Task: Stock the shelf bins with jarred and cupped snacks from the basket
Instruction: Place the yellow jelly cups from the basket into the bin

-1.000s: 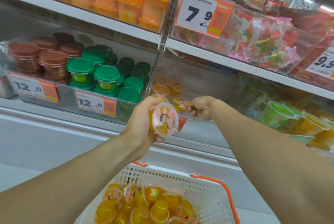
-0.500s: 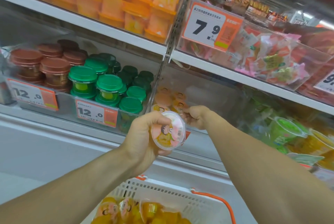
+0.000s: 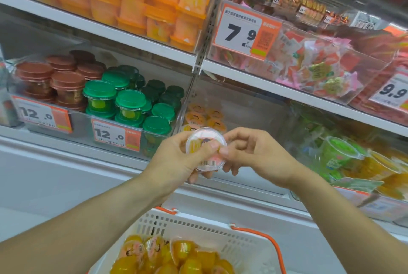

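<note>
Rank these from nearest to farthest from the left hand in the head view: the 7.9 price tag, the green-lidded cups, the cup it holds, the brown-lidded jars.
1. Cup, held in the left hand.
2. Green-lidded cups, up and left, same shelf level.
3. 7.9 price tag, above and right.
4. Brown-lidded jars, far left of the shelf.
</note>
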`<state>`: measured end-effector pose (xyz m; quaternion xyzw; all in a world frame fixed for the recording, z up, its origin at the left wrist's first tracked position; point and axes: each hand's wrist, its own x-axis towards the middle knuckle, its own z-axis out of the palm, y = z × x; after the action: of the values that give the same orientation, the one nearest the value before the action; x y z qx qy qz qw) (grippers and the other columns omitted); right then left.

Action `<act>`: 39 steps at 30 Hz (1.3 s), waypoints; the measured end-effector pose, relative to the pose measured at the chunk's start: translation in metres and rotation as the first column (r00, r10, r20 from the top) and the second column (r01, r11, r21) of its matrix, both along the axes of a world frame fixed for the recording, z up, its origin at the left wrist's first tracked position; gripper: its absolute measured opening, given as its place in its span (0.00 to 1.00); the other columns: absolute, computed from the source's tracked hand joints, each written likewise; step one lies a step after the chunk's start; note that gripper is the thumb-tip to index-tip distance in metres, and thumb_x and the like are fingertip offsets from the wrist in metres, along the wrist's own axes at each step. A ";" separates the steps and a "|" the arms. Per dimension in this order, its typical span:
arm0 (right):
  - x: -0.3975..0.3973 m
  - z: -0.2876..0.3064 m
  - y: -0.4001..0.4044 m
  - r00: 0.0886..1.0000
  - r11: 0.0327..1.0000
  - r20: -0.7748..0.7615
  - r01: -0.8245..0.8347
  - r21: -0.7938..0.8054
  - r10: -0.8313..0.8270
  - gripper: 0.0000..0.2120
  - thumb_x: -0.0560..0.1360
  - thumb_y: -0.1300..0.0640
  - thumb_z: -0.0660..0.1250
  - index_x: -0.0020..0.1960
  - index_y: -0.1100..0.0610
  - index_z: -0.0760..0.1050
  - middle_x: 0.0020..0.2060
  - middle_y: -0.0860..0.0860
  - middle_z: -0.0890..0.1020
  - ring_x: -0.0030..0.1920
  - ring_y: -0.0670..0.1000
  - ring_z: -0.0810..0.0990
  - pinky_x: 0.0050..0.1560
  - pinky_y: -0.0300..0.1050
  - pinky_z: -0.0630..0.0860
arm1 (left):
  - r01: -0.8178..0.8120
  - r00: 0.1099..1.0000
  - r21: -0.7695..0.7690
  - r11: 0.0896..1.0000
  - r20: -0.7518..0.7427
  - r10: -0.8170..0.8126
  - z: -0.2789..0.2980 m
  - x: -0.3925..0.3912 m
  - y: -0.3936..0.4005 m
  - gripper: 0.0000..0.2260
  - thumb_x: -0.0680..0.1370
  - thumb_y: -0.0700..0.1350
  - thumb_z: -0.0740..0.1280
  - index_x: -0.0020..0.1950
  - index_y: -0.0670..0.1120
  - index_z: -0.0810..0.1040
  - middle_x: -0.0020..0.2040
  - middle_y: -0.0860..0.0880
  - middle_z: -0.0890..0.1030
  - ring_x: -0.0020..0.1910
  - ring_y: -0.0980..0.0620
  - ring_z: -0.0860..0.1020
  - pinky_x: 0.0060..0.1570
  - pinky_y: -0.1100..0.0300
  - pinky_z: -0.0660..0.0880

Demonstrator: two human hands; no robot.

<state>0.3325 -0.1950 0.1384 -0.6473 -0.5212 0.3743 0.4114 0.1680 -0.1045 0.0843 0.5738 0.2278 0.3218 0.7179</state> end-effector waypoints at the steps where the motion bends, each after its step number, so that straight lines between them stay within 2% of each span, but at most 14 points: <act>1: -0.002 -0.003 -0.003 1.000 1.000 0.005 0.019 0.014 -0.019 0.18 0.72 0.57 0.72 0.56 0.67 0.76 0.38 0.64 0.83 0.35 0.56 0.82 0.36 0.45 0.78 | -0.015 1.000 0.011 1.000 -0.010 0.015 0.001 0.000 -0.002 0.16 0.72 0.51 0.73 0.57 0.45 0.81 0.41 0.38 0.85 0.34 0.44 0.82 0.22 0.61 0.68; 6: 0.018 -0.011 0.003 0.959 0.971 -0.164 0.237 0.019 -0.231 0.07 0.77 0.67 0.67 0.54 0.70 0.78 0.34 0.61 0.82 0.31 0.52 0.80 0.34 0.42 0.78 | 0.048 0.999 -0.208 0.977 0.012 -0.046 0.009 0.001 0.000 0.10 0.82 0.45 0.62 0.62 0.45 0.75 0.53 0.36 0.84 0.44 0.36 0.84 0.30 0.56 0.73; 9: 0.048 -0.016 0.024 0.876 0.905 -0.227 0.404 -0.135 -0.425 0.04 0.79 0.68 0.65 0.50 0.67 0.79 0.35 0.58 0.81 0.31 0.48 0.76 0.32 0.37 0.75 | 0.009 0.991 -0.110 0.994 -0.131 -0.024 0.003 -0.001 0.001 0.12 0.80 0.39 0.66 0.63 0.46 0.74 0.54 0.40 0.82 0.43 0.40 0.85 0.27 0.57 0.71; 12: 0.070 -0.030 0.050 0.843 0.822 -0.118 0.467 -0.326 -0.525 0.06 0.80 0.68 0.63 0.49 0.66 0.78 0.33 0.56 0.81 0.27 0.44 0.69 0.24 0.33 0.66 | 0.040 0.977 -0.058 0.997 -0.208 -0.051 -0.007 -0.002 -0.003 0.10 0.79 0.39 0.67 0.60 0.45 0.75 0.54 0.43 0.81 0.43 0.42 0.85 0.28 0.56 0.71; 15: 0.079 -0.046 0.070 0.868 0.754 0.073 0.465 -0.464 -0.491 0.10 0.81 0.66 0.62 0.42 0.62 0.77 0.24 0.52 0.79 0.24 0.43 0.67 0.23 0.33 0.64 | 0.073 0.965 -0.044 0.996 -0.250 -0.082 -0.012 0.000 -0.005 0.08 0.79 0.39 0.66 0.58 0.44 0.75 0.55 0.43 0.80 0.45 0.43 0.85 0.29 0.56 0.71; 18: 0.080 -0.058 0.084 0.868 0.691 0.265 0.496 -0.525 -0.421 0.16 0.82 0.62 0.63 0.35 0.58 0.75 0.20 0.49 0.73 0.26 0.45 0.66 0.32 0.37 0.66 | 0.092 0.953 -0.001 0.996 -0.289 -0.088 -0.016 0.001 -0.005 0.07 0.79 0.39 0.66 0.57 0.44 0.76 0.54 0.43 0.80 0.43 0.45 0.85 0.29 0.57 0.71; 25: 0.075 -0.061 0.096 0.872 0.692 0.201 0.478 -0.540 -0.446 0.12 0.83 0.62 0.60 0.41 0.59 0.74 0.16 0.47 0.72 0.18 0.42 0.64 0.31 0.37 0.63 | 0.187 0.927 0.052 0.981 -0.340 -0.159 -0.030 0.004 -0.008 0.06 0.79 0.39 0.66 0.56 0.44 0.76 0.49 0.45 0.80 0.46 0.45 0.85 0.31 0.56 0.69; 28: 0.072 -0.054 0.092 0.872 0.698 0.234 0.486 -0.526 -0.431 0.09 0.81 0.59 0.65 0.44 0.61 0.77 0.21 0.50 0.76 0.26 0.46 0.68 0.33 0.40 0.68 | 0.215 0.919 0.069 0.974 -0.352 -0.178 -0.035 0.005 -0.007 0.06 0.79 0.40 0.67 0.56 0.45 0.76 0.46 0.45 0.81 0.48 0.44 0.84 0.31 0.56 0.69; 30: 0.072 -0.044 0.085 0.816 0.719 0.374 0.571 -0.396 -0.442 0.12 0.78 0.53 0.69 0.47 0.63 0.80 0.29 0.54 0.82 0.29 0.50 0.74 0.36 0.44 0.73 | 0.218 0.910 0.083 0.972 -0.378 -0.172 -0.039 0.005 -0.004 0.09 0.76 0.46 0.69 0.55 0.48 0.77 0.44 0.45 0.82 0.49 0.39 0.83 0.34 0.54 0.71; 33: 0.062 -0.027 0.061 0.645 0.785 0.515 0.612 0.094 -0.564 0.10 0.76 0.51 0.70 0.41 0.57 0.82 0.35 0.51 0.84 0.38 0.49 0.80 0.44 0.42 0.77 | 0.220 0.886 0.117 0.968 -0.439 -0.148 -0.045 0.007 0.000 0.13 0.70 0.53 0.67 0.52 0.51 0.78 0.44 0.46 0.84 0.49 0.34 0.82 0.36 0.49 0.72; 34: 0.050 -0.023 0.048 0.622 0.763 0.449 0.579 0.288 -0.641 0.07 0.76 0.53 0.69 0.40 0.54 0.81 0.32 0.48 0.82 0.36 0.45 0.79 0.43 0.38 0.76 | 0.236 0.871 0.130 0.963 -0.469 -0.150 -0.048 0.008 0.000 0.12 0.71 0.52 0.67 0.52 0.50 0.78 0.45 0.45 0.84 0.48 0.35 0.82 0.36 0.50 0.72; 36: 0.022 -0.027 0.020 0.615 0.616 0.233 0.535 0.578 -0.753 0.06 0.76 0.58 0.68 0.40 0.54 0.79 0.26 0.48 0.77 0.28 0.42 0.73 0.36 0.32 0.70 | 0.306 0.820 0.149 0.940 -0.543 -0.181 -0.056 0.012 -0.001 0.07 0.78 0.48 0.65 0.52 0.47 0.78 0.48 0.45 0.83 0.42 0.42 0.84 0.35 0.55 0.72; 38: 0.005 -0.053 -0.003 0.636 0.486 0.027 0.560 0.671 -0.771 0.08 0.76 0.61 0.67 0.39 0.54 0.76 0.25 0.52 0.72 0.27 0.43 0.67 0.33 0.35 0.67 | 0.421 0.725 0.181 0.889 -0.656 -0.210 -0.071 0.016 -0.005 0.07 0.81 0.46 0.62 0.53 0.45 0.77 0.50 0.46 0.82 0.37 0.50 0.83 0.35 0.59 0.73; 39: -0.001 -0.075 -0.013 0.645 0.476 -0.042 0.605 0.638 -0.763 0.09 0.76 0.61 0.67 0.38 0.54 0.75 0.25 0.51 0.70 0.28 0.44 0.66 0.33 0.37 0.66 | 0.491 0.662 0.205 0.847 -0.720 -0.209 -0.080 0.017 -0.008 0.08 0.81 0.46 0.62 0.53 0.44 0.77 0.50 0.46 0.82 0.38 0.50 0.82 0.37 0.59 0.73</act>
<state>0.3312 -0.2078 0.0632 -0.6767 -0.3524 -0.0934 0.6397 0.1853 -0.1129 0.0048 0.8120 0.2867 -0.0175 0.5081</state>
